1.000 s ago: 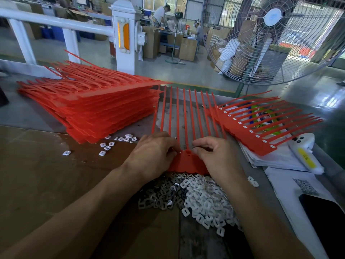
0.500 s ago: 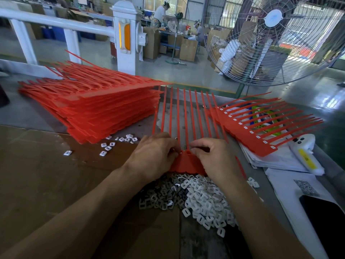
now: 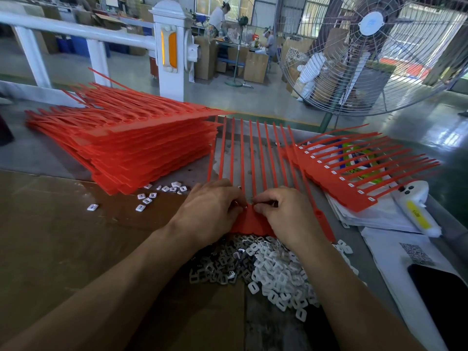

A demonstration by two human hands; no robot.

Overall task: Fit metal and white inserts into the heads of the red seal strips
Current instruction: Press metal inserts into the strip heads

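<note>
Fingertips (image 3: pixel 256 201) of my right hand (image 3: pixel 286 216) curl in against those of my left hand (image 3: pixel 210 211), pinched together over the head row of the red seal strip sheet (image 3: pixel 249 221) lying flat between them. Both hands are closed on that spot; I take it a small insert is nipped there, though it is too hidden under the fingers for me to name it.

Against half a second ago little has shifted — the knuckles have drawn slightly closer and the work point sits at the same head near the middle of the row. I read that as one insert being pressed home, not a move along to the next head.

Supply lies just nearer me: white inserts (image 3: pixel 281 272) heaped beside darker metal inserts (image 3: pixel 217 269), touching the sheet's near edge. To my left rises the stack of red sheets (image 3: pixel 141 150); to my right a fanned sheet (image 3: pixel 342 173) already shows white dots in its heads — finished, by my guess.
</note>
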